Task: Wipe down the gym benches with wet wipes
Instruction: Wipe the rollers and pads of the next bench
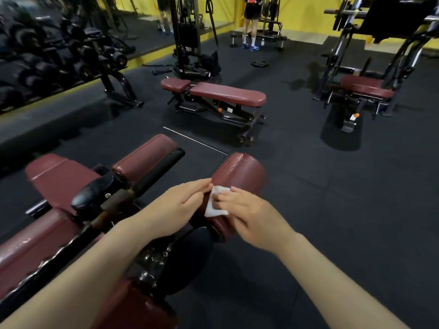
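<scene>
A maroon roller pad [240, 173] of the near bench sticks out to the right, its top glistening wet. My right hand [247, 217] presses a folded white wet wipe [213, 205] against the pad's near end, fingers curled over it. My left hand [175, 207] reaches in from the left, its straight fingertips touching the pad's edge next to the wipe. The bench's other maroon pads [59, 176] and a second roller pad [145, 156] lie to the left on a black frame.
A flat maroon bench [225, 93] stands on the black rubber floor ahead. Another bench under a rack [365, 86] is at the right. A dumbbell rack [59, 58] lines the left wall. A person [251, 22] stands at the far back near a cable machine [187, 36].
</scene>
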Available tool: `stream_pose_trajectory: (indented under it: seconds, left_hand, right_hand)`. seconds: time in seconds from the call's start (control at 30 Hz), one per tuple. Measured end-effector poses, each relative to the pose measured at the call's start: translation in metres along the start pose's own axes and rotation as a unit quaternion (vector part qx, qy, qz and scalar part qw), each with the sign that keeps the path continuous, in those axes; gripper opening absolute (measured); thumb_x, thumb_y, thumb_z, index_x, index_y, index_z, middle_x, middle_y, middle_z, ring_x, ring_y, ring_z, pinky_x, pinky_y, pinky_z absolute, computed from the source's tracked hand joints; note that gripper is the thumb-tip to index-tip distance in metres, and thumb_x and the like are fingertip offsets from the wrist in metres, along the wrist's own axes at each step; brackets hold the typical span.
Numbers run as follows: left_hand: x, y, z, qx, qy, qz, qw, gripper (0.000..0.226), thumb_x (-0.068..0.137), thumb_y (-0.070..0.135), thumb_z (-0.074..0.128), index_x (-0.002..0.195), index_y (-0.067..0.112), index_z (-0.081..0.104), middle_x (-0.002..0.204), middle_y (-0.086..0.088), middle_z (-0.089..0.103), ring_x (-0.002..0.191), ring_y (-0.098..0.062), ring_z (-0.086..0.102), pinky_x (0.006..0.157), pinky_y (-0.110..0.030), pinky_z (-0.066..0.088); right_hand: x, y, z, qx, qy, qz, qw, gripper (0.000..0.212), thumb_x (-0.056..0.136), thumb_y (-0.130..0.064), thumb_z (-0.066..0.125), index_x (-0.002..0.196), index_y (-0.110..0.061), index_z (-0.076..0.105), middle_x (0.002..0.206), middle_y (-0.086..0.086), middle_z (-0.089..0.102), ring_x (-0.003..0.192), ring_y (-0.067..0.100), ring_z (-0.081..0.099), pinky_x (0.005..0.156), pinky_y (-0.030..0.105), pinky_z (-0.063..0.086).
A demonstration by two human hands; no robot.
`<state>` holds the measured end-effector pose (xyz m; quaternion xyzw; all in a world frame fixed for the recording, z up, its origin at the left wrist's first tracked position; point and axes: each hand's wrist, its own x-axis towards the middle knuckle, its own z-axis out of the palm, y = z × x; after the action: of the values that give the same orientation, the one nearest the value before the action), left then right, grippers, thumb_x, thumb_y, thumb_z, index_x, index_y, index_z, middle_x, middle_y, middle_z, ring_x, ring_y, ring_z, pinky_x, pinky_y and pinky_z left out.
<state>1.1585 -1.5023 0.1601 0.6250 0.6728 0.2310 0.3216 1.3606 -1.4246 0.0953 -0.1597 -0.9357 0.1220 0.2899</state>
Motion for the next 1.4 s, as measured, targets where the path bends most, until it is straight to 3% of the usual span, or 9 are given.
stream_pose_trajectory:
  seconds: [0.2,0.37,0.53,0.7,0.77,0.9,1.1,1.27,1.4]
  left_hand:
    - [0.010,-0.012,0.000,-0.016,0.012,-0.053,0.998,0.061,0.082,0.053,0.029,0.138,0.036,0.049,0.141,0.021,0.050,0.134,0.004,0.040,0.119,-0.029,0.024]
    - [0.009,-0.015,-0.002,-0.088,0.012,-0.095,0.991,0.047,0.072,0.063,0.030,0.106,0.058,0.062,0.130,0.027,0.057,0.125,0.008,0.048,0.116,-0.030,0.030]
    - [0.019,-0.019,-0.010,-0.124,-0.069,-0.147,0.979,0.049,0.103,0.032,0.017,0.135,0.032,0.053,0.138,0.024,0.051,0.123,0.016,0.044,0.119,-0.025,0.018]
    - [0.034,-0.036,-0.014,-0.131,-0.114,-0.204,0.963,0.053,0.101,0.047,0.018,0.130,0.031,0.059,0.139,0.020,0.053,0.128,0.007,0.044,0.120,-0.029,0.015]
    - [0.037,-0.035,-0.019,-0.133,-0.104,-0.197,0.966,0.055,0.093,0.056,0.024,0.126,0.034,0.062,0.138,0.020,0.054,0.130,0.007,0.043,0.121,-0.030,0.013]
    - [0.036,-0.024,-0.019,-0.084,-0.055,-0.129,0.987,0.044,0.097,0.047,0.023,0.129,0.041,0.053,0.135,0.029,0.048,0.129,0.012,0.038,0.115,-0.016,0.022]
    - [0.044,-0.031,-0.009,-0.138,-0.101,-0.196,0.966,0.047,0.104,0.045,0.017,0.135,0.036,0.050,0.145,0.019,0.045,0.135,0.003,0.037,0.121,-0.029,0.016]
    - [0.049,-0.023,-0.018,-0.092,-0.055,-0.157,0.982,0.049,0.105,0.044,0.019,0.135,0.032,0.055,0.141,0.025,0.046,0.137,0.008,0.030,0.120,-0.025,0.009]
    - [0.044,-0.024,-0.014,-0.073,-0.051,-0.139,0.986,0.049,0.104,0.040,0.020,0.133,0.033,0.058,0.142,0.023,0.047,0.133,0.008,0.036,0.120,-0.026,0.015]
  right_hand:
    - [0.046,0.054,-0.024,-0.045,0.088,0.135,0.986,0.042,0.080,0.006,0.052,0.107,-0.018,0.073,0.115,0.004,0.069,0.110,0.022,0.061,0.110,0.018,0.028]
    - [0.022,-0.007,-0.007,0.009,-0.012,-0.090,0.996,0.034,0.075,0.002,0.047,0.097,-0.003,0.073,0.109,0.013,0.071,0.112,0.023,0.058,0.112,0.021,0.030]
    - [0.038,0.075,-0.023,-0.023,0.089,0.155,0.984,0.040,0.086,-0.009,0.044,0.115,-0.009,0.071,0.125,0.006,0.066,0.120,0.022,0.059,0.113,0.037,0.035]
    - [0.018,0.006,-0.002,0.057,-0.046,-0.100,0.992,0.042,0.078,0.004,0.054,0.117,-0.001,0.069,0.126,0.013,0.065,0.125,0.025,0.055,0.114,0.035,0.035]
    - [0.024,0.031,-0.005,0.040,-0.031,-0.092,0.994,0.043,0.078,0.003,0.052,0.116,-0.006,0.069,0.127,0.009,0.065,0.124,0.021,0.056,0.113,0.034,0.035]
    - [0.048,0.075,-0.017,-0.012,0.087,0.116,0.989,0.036,0.086,-0.006,0.047,0.112,-0.010,0.072,0.122,0.007,0.067,0.119,0.021,0.059,0.115,0.030,0.031]
    - [0.019,0.017,-0.003,0.057,-0.027,-0.111,0.992,0.042,0.078,0.000,0.054,0.117,-0.007,0.068,0.124,0.010,0.066,0.123,0.022,0.056,0.114,0.036,0.034]
    - [0.035,0.090,-0.023,0.011,0.117,0.142,0.983,0.033,0.089,-0.002,0.053,0.115,-0.014,0.071,0.125,0.005,0.066,0.123,0.017,0.057,0.110,0.047,0.038]
    - [0.015,0.018,0.000,0.059,0.017,-0.063,0.996,0.039,0.079,0.004,0.052,0.111,-0.003,0.071,0.123,0.012,0.066,0.125,0.024,0.054,0.116,0.037,0.031]
